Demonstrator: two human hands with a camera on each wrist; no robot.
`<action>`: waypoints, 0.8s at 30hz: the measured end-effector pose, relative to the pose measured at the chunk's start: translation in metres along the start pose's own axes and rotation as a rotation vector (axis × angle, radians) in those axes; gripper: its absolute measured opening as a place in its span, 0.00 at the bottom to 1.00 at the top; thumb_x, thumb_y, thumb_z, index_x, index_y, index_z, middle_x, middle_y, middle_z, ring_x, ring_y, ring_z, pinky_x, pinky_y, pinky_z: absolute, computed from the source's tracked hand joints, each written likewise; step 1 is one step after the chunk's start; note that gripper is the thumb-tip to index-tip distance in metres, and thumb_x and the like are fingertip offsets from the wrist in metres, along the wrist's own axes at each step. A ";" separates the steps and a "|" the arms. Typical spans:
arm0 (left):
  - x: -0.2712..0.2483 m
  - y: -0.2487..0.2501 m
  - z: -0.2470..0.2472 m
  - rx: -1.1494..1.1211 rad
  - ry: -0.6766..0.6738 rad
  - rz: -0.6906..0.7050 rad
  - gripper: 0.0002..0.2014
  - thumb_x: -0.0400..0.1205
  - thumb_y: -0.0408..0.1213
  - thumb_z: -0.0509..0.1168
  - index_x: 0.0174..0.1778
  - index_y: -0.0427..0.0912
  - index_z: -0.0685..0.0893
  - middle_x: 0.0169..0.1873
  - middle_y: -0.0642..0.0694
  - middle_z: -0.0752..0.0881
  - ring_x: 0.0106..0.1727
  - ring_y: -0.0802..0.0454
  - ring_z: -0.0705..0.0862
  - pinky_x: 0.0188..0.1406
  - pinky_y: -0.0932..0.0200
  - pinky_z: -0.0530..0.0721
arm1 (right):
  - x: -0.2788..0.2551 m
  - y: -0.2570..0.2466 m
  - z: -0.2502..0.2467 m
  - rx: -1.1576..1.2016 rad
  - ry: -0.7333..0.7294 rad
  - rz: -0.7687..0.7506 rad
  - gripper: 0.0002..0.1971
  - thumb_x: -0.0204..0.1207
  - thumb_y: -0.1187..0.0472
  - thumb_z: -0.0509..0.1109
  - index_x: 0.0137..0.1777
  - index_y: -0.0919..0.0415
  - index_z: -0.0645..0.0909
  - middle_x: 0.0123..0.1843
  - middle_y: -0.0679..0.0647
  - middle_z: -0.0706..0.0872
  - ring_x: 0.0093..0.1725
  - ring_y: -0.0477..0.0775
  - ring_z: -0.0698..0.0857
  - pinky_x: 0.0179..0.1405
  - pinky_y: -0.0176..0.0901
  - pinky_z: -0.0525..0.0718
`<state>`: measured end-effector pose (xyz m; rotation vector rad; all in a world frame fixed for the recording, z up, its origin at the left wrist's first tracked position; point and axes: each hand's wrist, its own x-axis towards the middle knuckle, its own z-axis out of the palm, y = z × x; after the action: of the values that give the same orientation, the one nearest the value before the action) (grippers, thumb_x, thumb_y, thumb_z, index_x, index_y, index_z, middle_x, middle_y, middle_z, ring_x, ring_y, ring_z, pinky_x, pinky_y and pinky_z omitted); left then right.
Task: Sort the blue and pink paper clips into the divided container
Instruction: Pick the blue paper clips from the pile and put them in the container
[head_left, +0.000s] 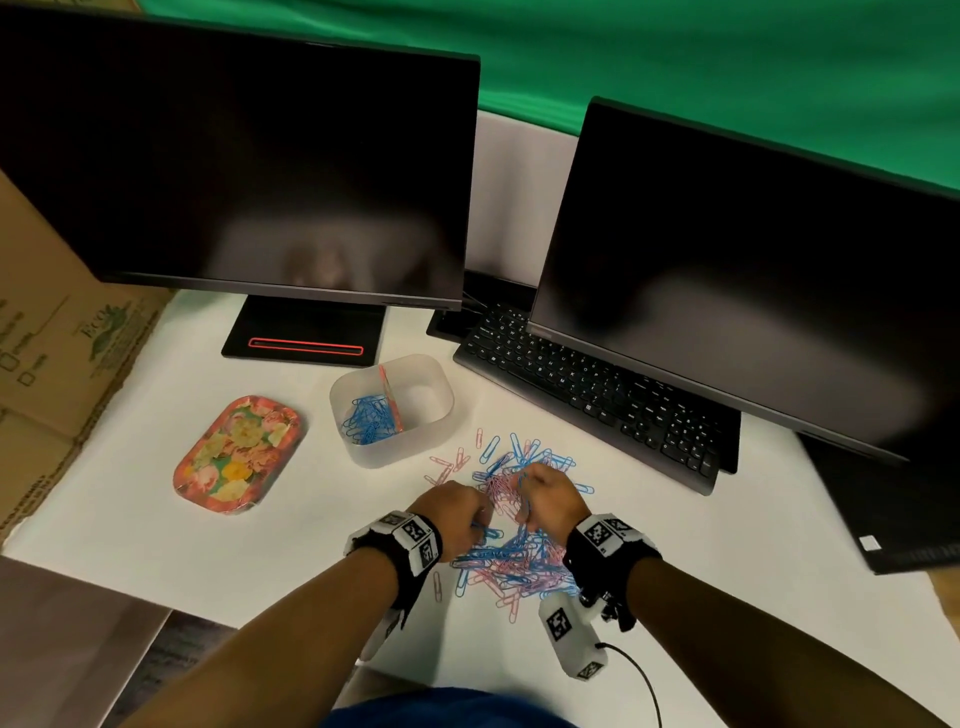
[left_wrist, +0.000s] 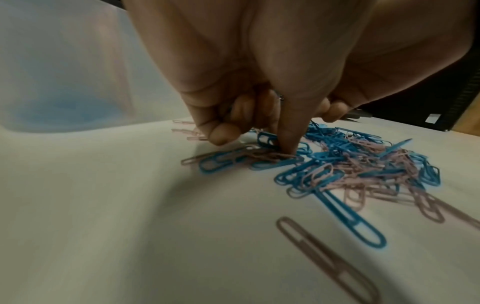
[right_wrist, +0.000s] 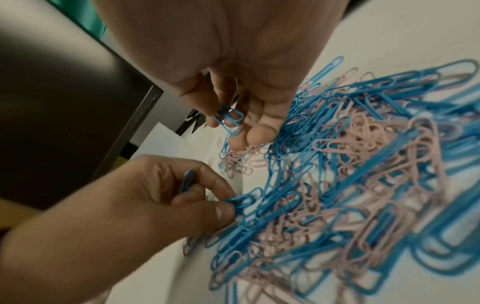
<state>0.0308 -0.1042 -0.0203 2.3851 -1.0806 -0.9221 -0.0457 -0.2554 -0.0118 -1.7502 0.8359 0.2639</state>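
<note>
A mixed pile of blue and pink paper clips (head_left: 514, 556) lies on the white table in front of me. Both hands are in it. My left hand (head_left: 480, 519) pinches a blue clip (right_wrist: 187, 181) and its thumb and forefinger nip another at the pile's edge (right_wrist: 233, 202). My right hand (head_left: 522, 496) holds a few blue clips (right_wrist: 230, 119) in its curled fingers, just above the pile. The translucent divided container (head_left: 402, 449) stands beyond the pile to the left, with blue clips (head_left: 366, 418) in its left compartment; the right one looks bare.
A floral tray (head_left: 239, 454) lies left of the container. Two dark monitors (head_left: 249, 171) (head_left: 753, 291) and a black keyboard (head_left: 597, 400) stand behind. A cardboard box (head_left: 57, 353) is at far left. The table's front edge runs close under my forearms.
</note>
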 end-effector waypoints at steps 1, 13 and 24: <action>0.000 0.001 -0.001 -0.009 0.000 -0.002 0.05 0.74 0.35 0.69 0.44 0.46 0.87 0.45 0.46 0.90 0.48 0.46 0.87 0.51 0.57 0.84 | 0.000 -0.002 -0.001 0.051 0.006 0.014 0.10 0.80 0.65 0.57 0.38 0.61 0.75 0.26 0.59 0.75 0.24 0.53 0.78 0.24 0.42 0.72; -0.009 -0.004 -0.022 -0.623 0.180 -0.113 0.09 0.82 0.33 0.64 0.37 0.48 0.82 0.37 0.50 0.86 0.35 0.61 0.80 0.41 0.65 0.76 | -0.009 -0.033 0.000 0.458 -0.083 0.205 0.08 0.78 0.63 0.60 0.40 0.64 0.77 0.28 0.58 0.77 0.23 0.55 0.74 0.24 0.41 0.66; -0.041 -0.014 -0.077 -0.887 0.521 -0.096 0.09 0.86 0.32 0.58 0.41 0.42 0.79 0.35 0.49 0.83 0.30 0.66 0.77 0.37 0.68 0.73 | -0.008 -0.098 0.035 0.398 -0.186 0.085 0.07 0.78 0.66 0.62 0.47 0.67 0.80 0.31 0.59 0.77 0.25 0.56 0.76 0.24 0.42 0.72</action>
<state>0.0715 -0.0595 0.0446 1.7564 -0.2561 -0.5674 0.0203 -0.2081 0.0532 -1.3003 0.7679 0.2896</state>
